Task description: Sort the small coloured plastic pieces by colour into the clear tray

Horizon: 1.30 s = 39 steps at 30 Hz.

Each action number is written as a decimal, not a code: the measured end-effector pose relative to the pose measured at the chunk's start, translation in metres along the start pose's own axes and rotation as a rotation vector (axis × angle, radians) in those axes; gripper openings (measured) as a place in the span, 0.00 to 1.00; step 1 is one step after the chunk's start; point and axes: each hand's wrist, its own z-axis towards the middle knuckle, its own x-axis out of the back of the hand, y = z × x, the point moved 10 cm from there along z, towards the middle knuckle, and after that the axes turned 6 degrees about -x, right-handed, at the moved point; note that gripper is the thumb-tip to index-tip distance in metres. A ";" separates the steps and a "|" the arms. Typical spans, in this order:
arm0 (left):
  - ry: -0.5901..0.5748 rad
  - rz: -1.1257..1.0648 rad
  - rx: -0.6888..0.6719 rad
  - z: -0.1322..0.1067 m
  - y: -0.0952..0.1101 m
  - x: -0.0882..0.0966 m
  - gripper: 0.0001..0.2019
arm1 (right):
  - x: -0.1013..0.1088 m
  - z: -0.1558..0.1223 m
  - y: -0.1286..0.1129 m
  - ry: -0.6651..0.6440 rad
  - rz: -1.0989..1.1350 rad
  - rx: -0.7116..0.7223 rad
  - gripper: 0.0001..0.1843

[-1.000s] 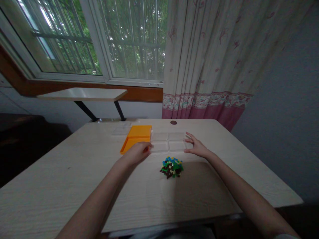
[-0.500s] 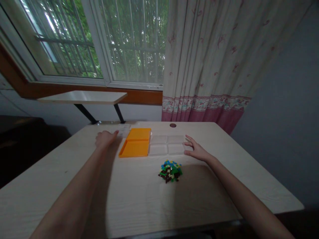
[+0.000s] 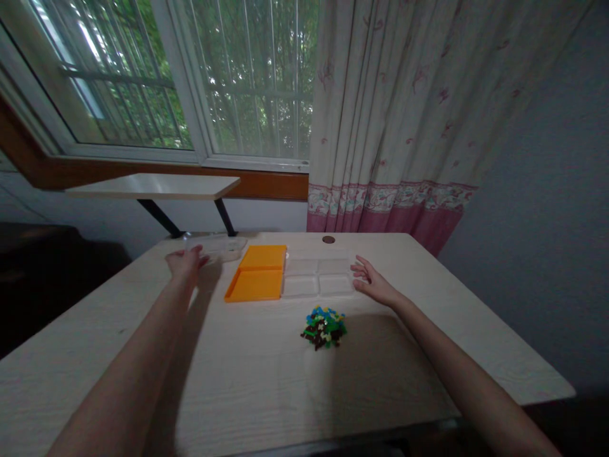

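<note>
At the far left of the desk, my left hand (image 3: 184, 265) is closed on the near left edge of a clear plastic container (image 3: 221, 245), which is partly hidden by the fingers. My right hand (image 3: 375, 284) is open, its fingers spread at the right edge of clear plastic trays (image 3: 301, 285) set out in a two-by-two block. Left of these trays lie orange trays (image 3: 257, 284), one behind the other. In front of the clear trays sits a small heap of blue, green, brown, yellow and cream plastic pieces (image 3: 324, 329).
A raised white shelf (image 3: 157, 185) on black legs stands at the desk's back left. Behind the desk (image 3: 266, 381) are a barred window and a patterned curtain (image 3: 385, 127). A round cable hole (image 3: 328, 240) is set near the back edge.
My left hand has moved left, and the clear container now reaches further left and shows more plainly. My right hand stays by the clear trays, its fingers slightly shifted.
</note>
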 end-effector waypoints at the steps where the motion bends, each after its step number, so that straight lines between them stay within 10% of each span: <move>1: 0.073 -0.091 0.031 0.000 0.000 0.001 0.03 | 0.004 0.001 0.000 0.050 -0.003 0.001 0.40; 4: 0.172 -0.186 0.077 -0.012 0.014 -0.014 0.08 | 0.020 -0.001 -0.012 0.256 -0.014 0.037 0.36; 7: 0.022 -0.407 0.089 -0.041 0.041 -0.063 0.14 | 0.022 -0.013 -0.043 0.378 -0.037 0.138 0.33; 15: -0.497 -0.556 0.036 -0.155 0.082 -0.180 0.26 | -0.043 -0.043 -0.102 0.128 -0.105 0.258 0.51; 29: -0.661 -0.738 -0.124 -0.187 0.079 -0.190 0.35 | -0.066 -0.040 -0.083 -0.034 0.055 0.145 0.46; 39: -0.441 -0.376 -0.283 -0.186 0.090 -0.173 0.30 | -0.061 -0.068 -0.141 0.172 -0.289 0.578 0.28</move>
